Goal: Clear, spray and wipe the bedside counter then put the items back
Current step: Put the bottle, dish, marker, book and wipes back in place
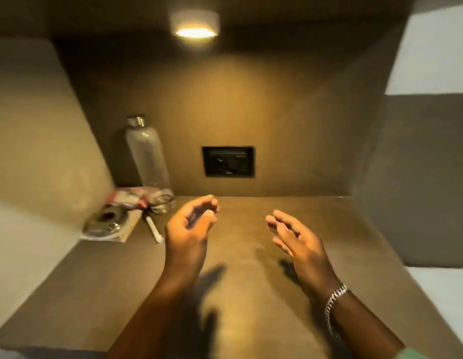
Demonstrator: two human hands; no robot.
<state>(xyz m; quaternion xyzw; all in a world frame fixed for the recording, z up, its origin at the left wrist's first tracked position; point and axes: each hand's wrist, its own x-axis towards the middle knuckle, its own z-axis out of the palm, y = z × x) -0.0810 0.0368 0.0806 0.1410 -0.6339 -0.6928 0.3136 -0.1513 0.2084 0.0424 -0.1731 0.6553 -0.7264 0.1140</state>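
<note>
**A:** Where does the counter sit against the hands?

**B:** The brown bedside counter [251, 294] fills the alcove floor, and both hands hang above its middle, not touching it; their shadows fall on the surface below. The items are bunched in the back left corner, to the left of the left hand and apart from it.

**A:** And the hands themselves?

**B:** The left hand [190, 226] is loosely cupped, fingers curled toward the thumb with a gap left between them, and nothing is in it. The right hand [297, 239] is flat and spread, fingers apart and pointing left toward the other hand, also empty. The two hands are well apart. A silver bracelet [333, 304] circles the right wrist.

**A:** What is in the corner, biggest first?

**B:** A clear bottle [147, 156] with a metal cap stands against the back wall; whether it holds anything I cannot tell. In front of it lies a red and white packet [129, 199], touching a stack of papers [121, 231]. A round metal dish [106, 221] rests on the papers; what is in it is too blurred to say. A white pen [154, 229] lies just right of the papers, nearest the left hand.

**A:** Anything on the walls?

**B:** A black switch panel [228, 161] on the back wall, and a lit lamp [195, 24] overhead.
</note>
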